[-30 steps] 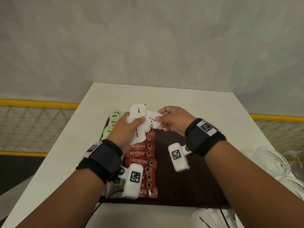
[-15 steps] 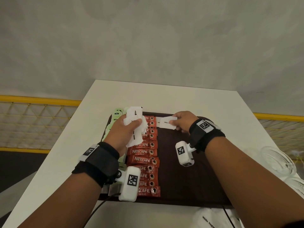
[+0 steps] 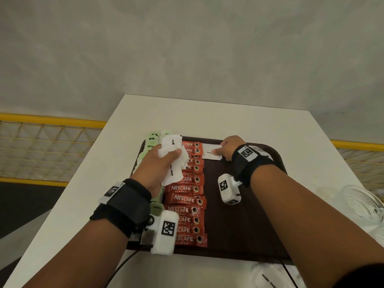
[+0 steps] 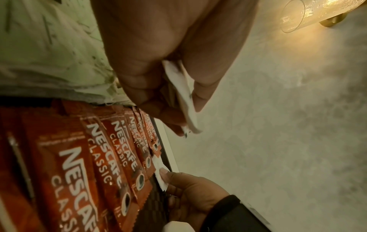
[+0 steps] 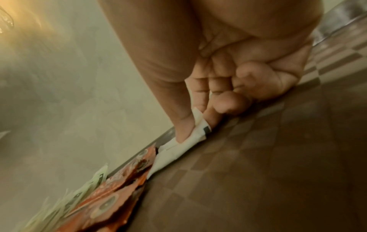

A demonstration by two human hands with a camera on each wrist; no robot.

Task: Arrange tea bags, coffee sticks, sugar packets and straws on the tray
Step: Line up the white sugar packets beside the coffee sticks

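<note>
A dark brown tray (image 3: pixel 245 225) lies on the white table (image 3: pixel 207 117). A column of red Nescafe coffee sticks (image 3: pixel 187 200) runs down its left part, with pale green tea bags (image 3: pixel 152 140) further left. My left hand (image 3: pixel 160 163) grips a bunch of white sugar packets (image 3: pixel 173 161) above the sticks. My right hand (image 3: pixel 228 148) pinches one white sugar packet (image 3: pixel 211 151) between thumb and fingers. That packet lies flat at the tray's far edge, just right of the top coffee stick (image 5: pixel 137 164). The same packet (image 5: pixel 186 141) shows in the right wrist view.
Clear glass cups (image 3: pixel 361 204) stand at the table's right edge. More white sugar packets (image 3: pixel 270 277) lie on the table in front of the tray. A yellow railing (image 3: pixel 52 119) runs behind the table on the left. The tray's right half is bare.
My right hand drew one sugar packet out of the bunch and carried it right and down onto the tray's far edge. The left hand lowered slightly with the remaining packets.
</note>
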